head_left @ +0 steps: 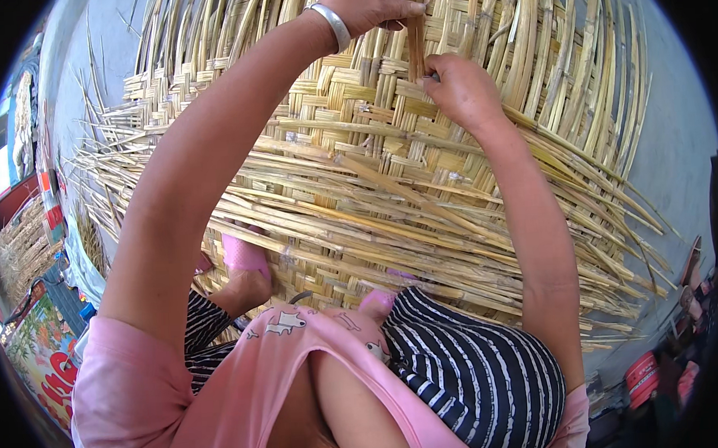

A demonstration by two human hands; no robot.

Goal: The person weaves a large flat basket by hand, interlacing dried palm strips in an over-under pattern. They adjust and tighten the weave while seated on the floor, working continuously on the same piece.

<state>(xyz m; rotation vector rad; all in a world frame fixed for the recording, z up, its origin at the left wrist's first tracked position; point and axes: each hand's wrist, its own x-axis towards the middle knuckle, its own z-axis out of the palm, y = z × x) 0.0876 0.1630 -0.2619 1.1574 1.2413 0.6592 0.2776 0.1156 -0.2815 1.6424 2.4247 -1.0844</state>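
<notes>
The weaving step is in hand — the left hand (369,6) pinches one upright bamboo strip (416,41) closed, above the woven mat (355,128). The right hand (461,87) grips its lower end, fingers curled; next it seems to need threading under a cross strip.

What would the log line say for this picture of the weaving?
left hand: pinches strip | right hand: presses on woven mat beside strip | loose strips: fan out | bracelet: left wrist
</notes>
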